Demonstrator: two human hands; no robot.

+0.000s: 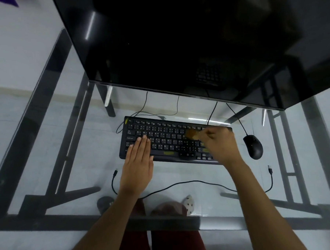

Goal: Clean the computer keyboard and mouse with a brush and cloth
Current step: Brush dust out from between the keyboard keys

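Observation:
A black keyboard (166,139) lies on the glass desk (48,169) below the monitor. My left hand (138,162) rests flat on the keyboard's left end with straight fingers. Over the right part of the keys, my right hand (217,143) grips a brush (191,133); its brownish bristles are blurred and touch the keys. A black mouse (253,146) sits to the right of the keyboard, apart from both hands. No cloth is in view.
A large black monitor (175,47) overhangs the far side of the desk. A loose black cable (192,182) curves across the glass near me, with plugs at both ends. The desk's dark metal frame and my legs show through the glass.

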